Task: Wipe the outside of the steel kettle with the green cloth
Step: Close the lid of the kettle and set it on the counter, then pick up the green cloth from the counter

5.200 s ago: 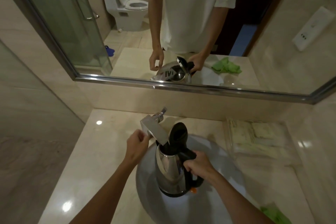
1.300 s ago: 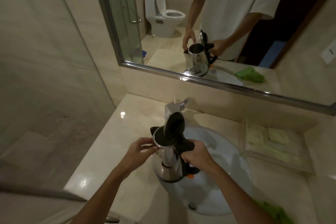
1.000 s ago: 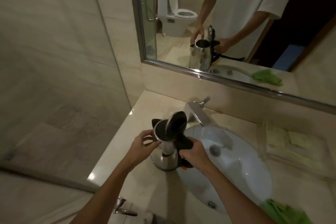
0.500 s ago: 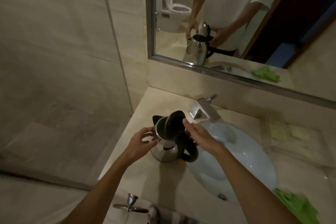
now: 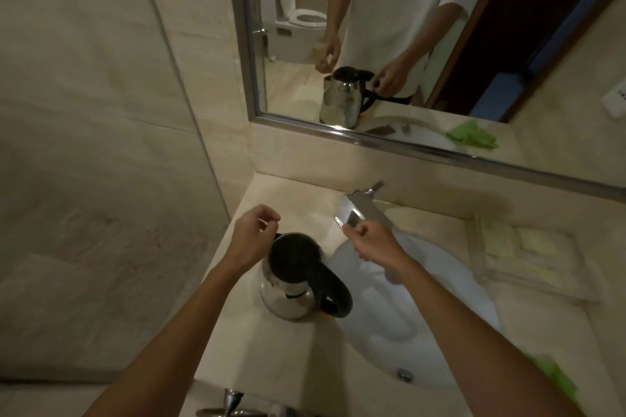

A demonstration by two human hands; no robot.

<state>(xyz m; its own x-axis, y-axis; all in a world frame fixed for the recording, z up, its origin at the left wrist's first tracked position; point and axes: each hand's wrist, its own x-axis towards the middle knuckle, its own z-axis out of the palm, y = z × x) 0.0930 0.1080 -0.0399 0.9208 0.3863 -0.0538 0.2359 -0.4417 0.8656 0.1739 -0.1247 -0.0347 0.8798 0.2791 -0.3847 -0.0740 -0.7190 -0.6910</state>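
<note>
The steel kettle (image 5: 291, 284) stands upright on the counter left of the basin, its black lid down and its black handle pointing right. My left hand (image 5: 252, 237) hovers just above and left of the lid, fingers loosely curled, holding nothing. My right hand (image 5: 371, 240) hangs over the basin's back edge, just below the tap, fingers curled and empty. The green cloth (image 5: 555, 379) lies on the counter at the basin's front right, partly hidden behind my right forearm.
A chrome tap (image 5: 355, 211) juts over the white basin (image 5: 440, 342). A clear tray of packets (image 5: 521, 254) sits at the right. A mirror (image 5: 508, 54) covers the back wall. A glass panel (image 5: 183, 105) closes off the left. A metal hook (image 5: 230, 399) projects below the counter's front edge.
The kettle came out of the basin onto the counter at the left. Its lid went from raised to down. Both hands let go of it and lifted away.
</note>
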